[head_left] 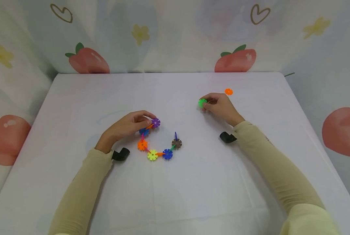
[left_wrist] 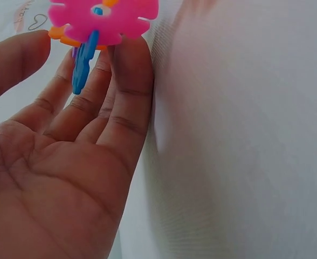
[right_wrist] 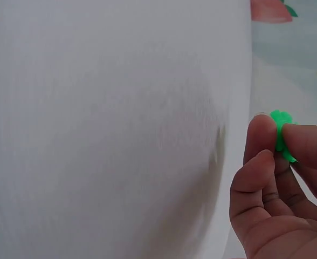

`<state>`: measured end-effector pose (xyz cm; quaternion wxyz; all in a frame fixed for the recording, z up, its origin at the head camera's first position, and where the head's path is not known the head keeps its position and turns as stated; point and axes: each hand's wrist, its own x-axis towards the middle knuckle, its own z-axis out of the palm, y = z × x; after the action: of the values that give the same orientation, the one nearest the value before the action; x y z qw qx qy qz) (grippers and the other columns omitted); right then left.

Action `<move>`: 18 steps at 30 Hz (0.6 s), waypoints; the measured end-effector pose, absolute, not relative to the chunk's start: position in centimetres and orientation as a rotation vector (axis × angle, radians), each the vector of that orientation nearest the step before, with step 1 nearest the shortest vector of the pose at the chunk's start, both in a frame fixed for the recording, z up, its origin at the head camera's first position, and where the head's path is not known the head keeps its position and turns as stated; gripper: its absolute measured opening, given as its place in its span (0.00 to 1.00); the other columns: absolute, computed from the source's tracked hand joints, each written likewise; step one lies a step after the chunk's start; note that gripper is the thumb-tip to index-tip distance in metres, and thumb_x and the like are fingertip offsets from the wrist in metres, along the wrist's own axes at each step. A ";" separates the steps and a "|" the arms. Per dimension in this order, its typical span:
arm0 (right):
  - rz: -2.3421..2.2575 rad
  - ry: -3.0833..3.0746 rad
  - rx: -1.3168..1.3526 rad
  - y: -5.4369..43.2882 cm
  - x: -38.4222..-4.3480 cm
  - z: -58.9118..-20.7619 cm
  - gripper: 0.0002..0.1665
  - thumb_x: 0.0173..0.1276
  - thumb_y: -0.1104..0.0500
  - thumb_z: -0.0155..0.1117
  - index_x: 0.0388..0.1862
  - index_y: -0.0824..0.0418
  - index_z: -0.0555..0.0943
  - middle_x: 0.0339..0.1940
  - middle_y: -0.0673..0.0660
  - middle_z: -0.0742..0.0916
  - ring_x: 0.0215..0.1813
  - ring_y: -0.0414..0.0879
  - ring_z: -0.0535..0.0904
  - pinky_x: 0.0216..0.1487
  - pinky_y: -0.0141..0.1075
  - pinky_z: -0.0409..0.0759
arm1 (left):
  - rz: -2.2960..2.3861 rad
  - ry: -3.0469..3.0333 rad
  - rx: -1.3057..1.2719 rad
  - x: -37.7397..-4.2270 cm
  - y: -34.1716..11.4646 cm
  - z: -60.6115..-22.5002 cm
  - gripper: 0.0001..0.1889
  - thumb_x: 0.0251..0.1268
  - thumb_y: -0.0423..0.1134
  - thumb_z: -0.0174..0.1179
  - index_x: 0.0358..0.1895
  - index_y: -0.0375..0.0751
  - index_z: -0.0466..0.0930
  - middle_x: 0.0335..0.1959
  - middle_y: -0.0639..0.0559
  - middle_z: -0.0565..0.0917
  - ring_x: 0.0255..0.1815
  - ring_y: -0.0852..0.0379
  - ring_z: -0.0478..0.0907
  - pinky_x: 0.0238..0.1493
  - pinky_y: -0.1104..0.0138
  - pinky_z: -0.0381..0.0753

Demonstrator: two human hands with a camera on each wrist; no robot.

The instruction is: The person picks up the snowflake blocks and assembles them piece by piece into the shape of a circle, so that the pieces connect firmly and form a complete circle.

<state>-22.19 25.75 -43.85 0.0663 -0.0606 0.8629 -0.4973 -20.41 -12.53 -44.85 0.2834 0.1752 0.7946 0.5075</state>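
Observation:
A curved chain of notched plastic discs [head_left: 152,155], slotted into one another, lies on the table in several colours. At its upper left end my left hand [head_left: 127,126] holds it between thumb and fingers, beside the purple disc [head_left: 155,123]. The left wrist view shows a pink disc [left_wrist: 107,21] and a blue disc [left_wrist: 84,63] of the chain in front of the fingers. My right hand [head_left: 222,107] pinches a loose green disc [head_left: 202,103] between thumb and fingers, to the right of the chain. Up close, the fingertips cover part of that green disc [right_wrist: 281,132].
A single orange disc [head_left: 228,91] lies behind my right hand. The chain's other end carries a brown disc [head_left: 176,143] and an upright blue disc [head_left: 176,136]. Black wrist mounts [head_left: 121,154] stick out from both sleeves. Patterned cloth walls border the white table [head_left: 192,195].

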 end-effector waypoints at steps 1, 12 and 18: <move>-1.501 2.593 -0.201 25.4 -22.1 -43.9 0.13 0.77 0.68 0.65 0.57 0.70 0.86 0.39 0.65 0.89 0.39 0.50 0.84 0.40 0.31 0.80 | 1.364 2.127 0.470 -20.4 -12.5 -44.8 0.17 0.83 0.43 0.59 0.67 0.46 0.81 0.55 0.45 0.86 0.55 0.45 0.79 0.60 0.52 0.74; -1.460 2.549 -0.256 21.8 -21.1 -44.1 0.11 0.75 0.65 0.70 0.52 0.68 0.87 0.43 0.62 0.88 0.41 0.53 0.84 0.41 0.33 0.80 | 1.404 2.103 0.441 -20.3 -12.1 -44.6 0.11 0.83 0.40 0.60 0.56 0.36 0.79 0.43 0.42 0.85 0.45 0.46 0.78 0.53 0.58 0.74; -1.468 2.528 -0.321 20.0 -20.5 -44.0 0.09 0.73 0.64 0.72 0.50 0.66 0.89 0.43 0.60 0.89 0.42 0.53 0.83 0.42 0.35 0.79 | 1.403 2.093 0.439 -20.4 -12.3 -44.7 0.09 0.83 0.38 0.59 0.53 0.33 0.80 0.41 0.43 0.85 0.45 0.47 0.80 0.55 0.61 0.78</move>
<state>-20.45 19.97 -43.99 0.1002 -0.1088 0.8552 -0.4967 -20.38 -12.26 -44.68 0.2877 0.1644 0.7836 0.5255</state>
